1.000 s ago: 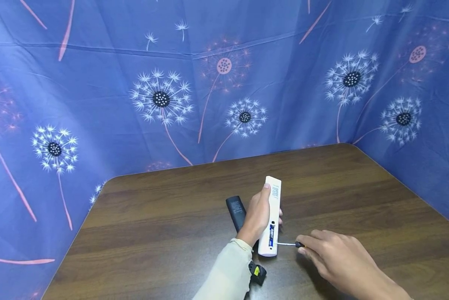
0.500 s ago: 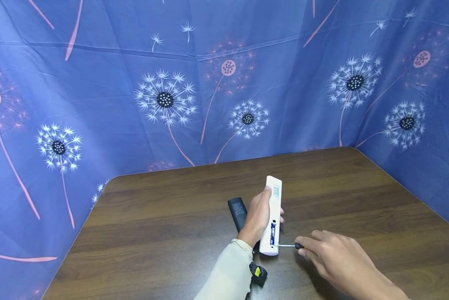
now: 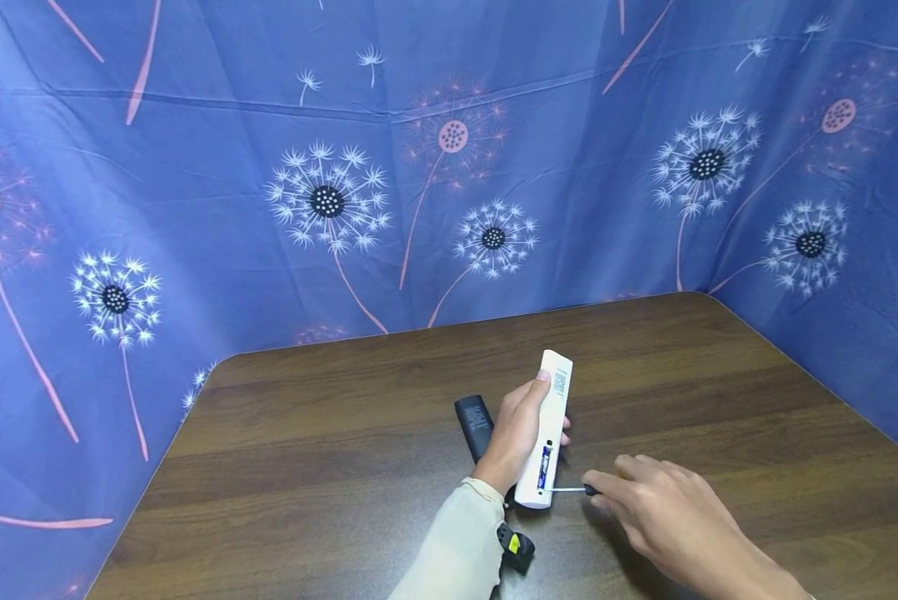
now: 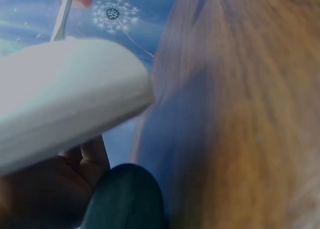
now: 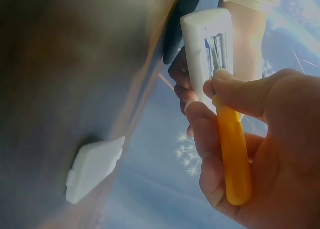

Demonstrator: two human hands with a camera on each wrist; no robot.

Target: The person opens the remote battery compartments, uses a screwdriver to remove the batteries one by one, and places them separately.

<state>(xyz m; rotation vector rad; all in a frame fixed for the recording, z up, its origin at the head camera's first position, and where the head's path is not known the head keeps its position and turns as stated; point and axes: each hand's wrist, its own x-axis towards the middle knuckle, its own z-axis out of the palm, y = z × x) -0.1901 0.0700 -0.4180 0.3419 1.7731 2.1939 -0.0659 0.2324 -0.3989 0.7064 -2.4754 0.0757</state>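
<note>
The left hand (image 3: pixel 515 433) grips a white remote (image 3: pixel 558 400), its back facing up and its battery slot uncovered, with a blue battery (image 3: pixel 544 468) inside. Between thumb and fingers the right hand (image 3: pixel 674 517) holds a screwdriver, whose orange handle (image 5: pixel 233 159) shows in the right wrist view. Its thin metal shaft (image 3: pixel 566 490) reaches to the lower end of the slot; whether the tip touches the battery I cannot tell. The left wrist view shows the remote's pale end (image 4: pixel 80 89) from the side, the shaft (image 4: pixel 62 16) behind it.
A black remote (image 3: pixel 474 423) lies on the wooden table (image 3: pixel 306 467), partly behind the left hand. In the right wrist view a small white cover (image 5: pixel 95 169) rests on the table. A black strap piece (image 3: pixel 516 548) is at the left wrist. A blue patterned cloth (image 3: pixel 231 208) hangs behind.
The white remote's top end has tilted slightly to the right. The right hand and screwdriver have shifted a little to the left. Both grips are unchanged.
</note>
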